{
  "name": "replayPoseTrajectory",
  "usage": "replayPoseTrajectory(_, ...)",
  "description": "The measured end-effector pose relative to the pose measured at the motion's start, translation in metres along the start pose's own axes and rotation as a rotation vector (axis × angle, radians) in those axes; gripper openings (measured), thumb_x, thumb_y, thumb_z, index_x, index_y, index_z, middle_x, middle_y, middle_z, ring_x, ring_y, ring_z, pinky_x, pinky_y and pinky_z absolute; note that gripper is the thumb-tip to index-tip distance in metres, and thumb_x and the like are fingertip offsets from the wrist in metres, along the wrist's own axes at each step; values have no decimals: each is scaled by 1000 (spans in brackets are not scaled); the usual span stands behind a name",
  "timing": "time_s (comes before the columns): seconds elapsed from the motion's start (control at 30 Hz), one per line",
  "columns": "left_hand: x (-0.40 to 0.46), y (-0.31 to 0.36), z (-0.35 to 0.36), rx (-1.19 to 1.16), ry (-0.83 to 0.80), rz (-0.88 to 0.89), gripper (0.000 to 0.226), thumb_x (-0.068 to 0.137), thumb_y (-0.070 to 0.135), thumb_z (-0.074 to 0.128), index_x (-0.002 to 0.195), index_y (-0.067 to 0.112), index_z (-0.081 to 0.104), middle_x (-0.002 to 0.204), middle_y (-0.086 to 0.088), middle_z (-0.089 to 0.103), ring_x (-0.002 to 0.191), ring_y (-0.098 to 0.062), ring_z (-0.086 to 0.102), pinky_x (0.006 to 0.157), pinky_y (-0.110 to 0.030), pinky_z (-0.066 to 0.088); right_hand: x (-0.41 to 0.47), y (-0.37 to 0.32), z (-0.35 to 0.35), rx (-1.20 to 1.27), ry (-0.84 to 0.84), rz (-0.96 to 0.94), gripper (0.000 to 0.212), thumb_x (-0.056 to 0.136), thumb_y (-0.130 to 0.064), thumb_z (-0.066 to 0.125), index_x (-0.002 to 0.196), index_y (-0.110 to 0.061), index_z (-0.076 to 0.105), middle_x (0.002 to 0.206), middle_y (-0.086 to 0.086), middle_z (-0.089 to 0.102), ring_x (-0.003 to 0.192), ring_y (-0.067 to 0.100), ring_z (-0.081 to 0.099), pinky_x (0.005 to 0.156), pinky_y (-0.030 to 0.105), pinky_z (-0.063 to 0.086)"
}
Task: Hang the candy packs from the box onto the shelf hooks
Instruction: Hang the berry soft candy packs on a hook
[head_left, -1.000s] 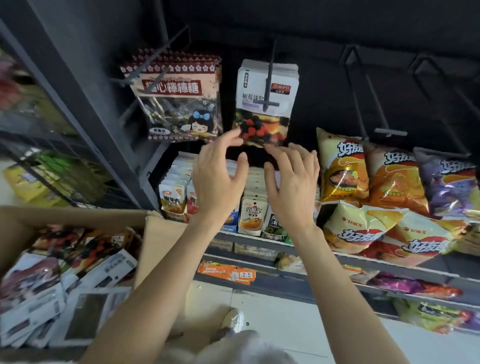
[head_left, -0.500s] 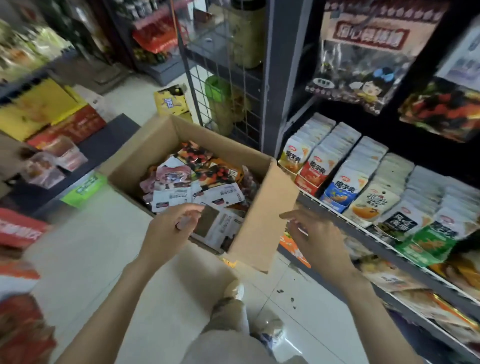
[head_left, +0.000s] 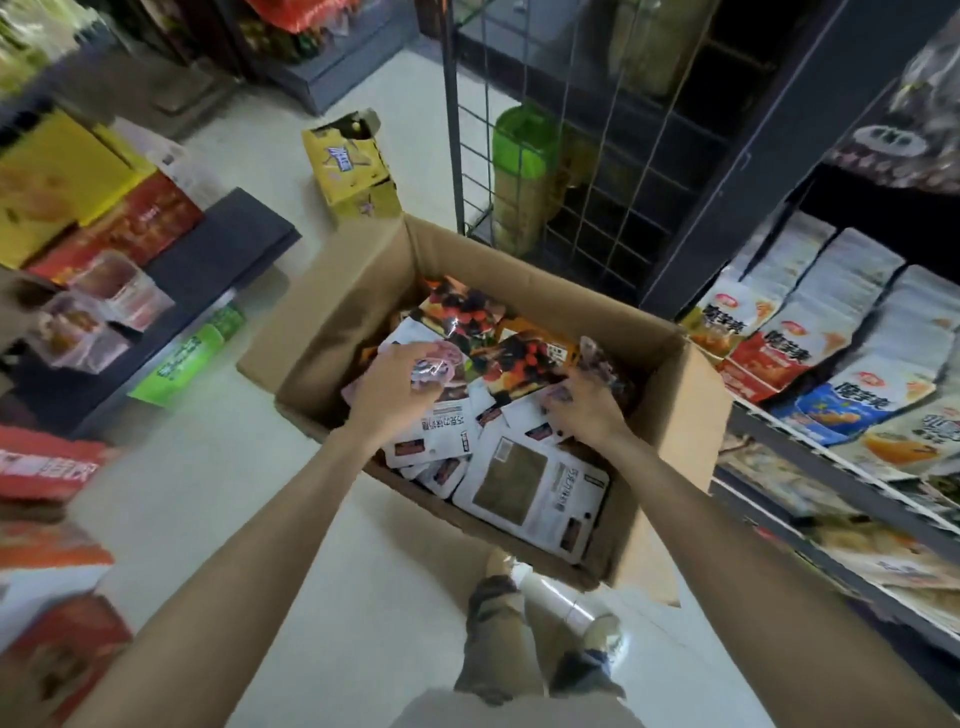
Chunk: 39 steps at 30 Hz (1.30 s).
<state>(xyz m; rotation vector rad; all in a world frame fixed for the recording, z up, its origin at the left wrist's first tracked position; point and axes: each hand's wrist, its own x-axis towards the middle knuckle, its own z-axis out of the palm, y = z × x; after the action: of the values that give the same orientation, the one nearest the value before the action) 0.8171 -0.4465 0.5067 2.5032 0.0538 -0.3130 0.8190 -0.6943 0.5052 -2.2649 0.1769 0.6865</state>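
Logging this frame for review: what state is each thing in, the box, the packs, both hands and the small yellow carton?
cardboard box: flaps open, on the floor, holding a loose pile of packs.
candy packs: lying flat and jumbled in the box, none hung.
left hand: in the box, fingers curled round a pack.
right hand: in the box, fingers curled on packs.
yellow carton: top torn open, on the floor.
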Motion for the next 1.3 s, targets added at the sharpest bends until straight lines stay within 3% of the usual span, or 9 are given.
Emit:
replayPoseTrajectory(0.13, 41, -3, 13, 53, 13, -13, 54, 86, 37, 63, 136, 26, 45, 133, -2, 49, 126, -21, 42, 104, -38, 37, 22, 6, 6, -149, -85, 199, 78, 92, -61, 46, 152, -21, 17, 144, 7, 46, 133, 30, 42, 102, 37, 37)
replayPoseTrajectory(0.3, 92, -16, 24, 311, -94, -150, 84, 86, 57, 58, 150, 17, 21, 148, -17, 33, 135, -36, 30, 111, -46, 27, 19, 15, 11, -164, 2, 262, 80, 85, -42, 69, 148, -21, 25, 134, 9, 55, 121, 31, 53, 92, 36, 46)
replayPoseTrajectory(0.43, 103, -9, 22, 304, -51, -176, 88, 76, 53, 72, 145, 18, 30, 139, -19, 41, 128, -37, 37, 105, -47, 32, 8, 11, -3, 97, 344, 224, 61, 81, -13, 75, 135, -13, 47, 116, 7, 64, 102, 21, 61, 80, 26, 47)
replayPoseTrajectory(0.57, 105, -1, 12, 84, 57, -99, 54, 79, 26, 74, 128, 16, 56, 122, -11, 61, 114, -30, 55, 97, -38, 42, -11, 4, -15, 190, 546, 39, 22, 86, -11, 69, 108, -11, 69, 95, -3, 61, 90, 10, 55, 72, 6, 33)
replayPoseTrajectory(0.67, 95, 7, -2, 1, 10, 1, 25, 80, 19, 71, 104, 17, 68, 102, -6, 70, 100, -26, 62, 87, -35, 46, -28, 1, -23, 24, 660, -242, 10, 89, -14, 66, 96, -11, 73, 96, 2, 65, 93, 20, 55, 78, 11, 30)
replayPoseTrajectory(0.87, 55, 55, -43, 242, 144, 290, 18, 97, 27, 55, 112, 22, 63, 91, -4, 71, 76, -26, 66, 66, -36, 51, -60, 2, -52, -258, 800, -503, 18, 93, -32, 55, 91, -22, 70, 95, -5, 69, 96, 22, 58, 82, 38, 29)
replayPoseTrajectory(0.97, 28, 95, -74, 307, 309, 532, 17, 92, 26, 64, 107, 21, 70, 79, 2, 72, 45, 5, 43, 45, -7, 32, -80, 1, -71, -211, 780, -586, 21, 92, -37, 54, 92, -23, 70, 95, -7, 69, 95, 17, 59, 87, 42, 28)
replayPoseTrajectory(1.17, -44, 209, -80, 354, 296, 894, 11, 81, 28, 73, 89, 21, 75, 43, 26, 24, 33, 13, 9, 40, 1, 28, -132, 0, -118, -100, 812, -560, 47, 83, -28, 70, 125, -10, 59, 76, 5, 65, 90, 20, 41, 89, 43, 34)
replayPoseTrajectory(1.3, -59, 267, -38, 337, 145, 1025, 27, 87, 43, 54, 94, 27, 74, 56, 9, 64, 42, -5, 55, 39, -13, 39, -172, 44, -165, -88, 740, -573, 31, 82, -32, 69, 100, -7, 70, 67, 6, 61, 66, 26, 56, 62, 34, 42)
